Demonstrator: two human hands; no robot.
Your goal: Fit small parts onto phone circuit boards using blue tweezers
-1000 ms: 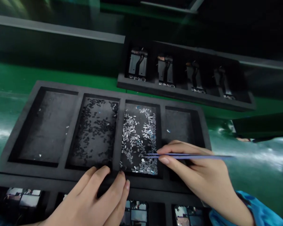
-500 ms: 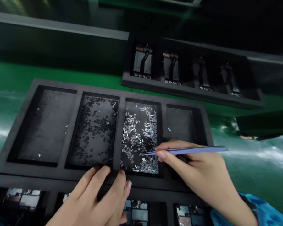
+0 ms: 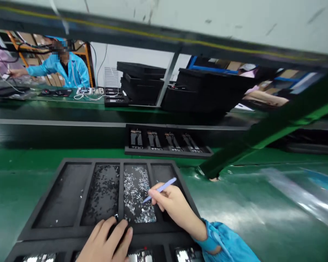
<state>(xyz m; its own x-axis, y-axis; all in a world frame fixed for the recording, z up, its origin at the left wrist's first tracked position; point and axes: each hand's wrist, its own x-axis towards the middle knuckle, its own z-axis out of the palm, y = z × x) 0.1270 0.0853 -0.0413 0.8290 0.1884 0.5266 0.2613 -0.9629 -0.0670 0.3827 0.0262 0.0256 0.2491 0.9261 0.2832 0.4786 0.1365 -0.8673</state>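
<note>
My R hand (image 3: 171, 202) + L hand (image 3: 106, 242) bare. Bright blue smock sleeve (image 3: 224, 247) w/ gathered cuff on R wrist, lower right of frame.

Green bench (image 3: 22, 182) with black trays (image 3: 71, 233)

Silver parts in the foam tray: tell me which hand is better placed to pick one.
Right, probably. The right hand holds the tweezers with tips over the silver parts; the left hand rests on the tray rim, without a tool.
</note>
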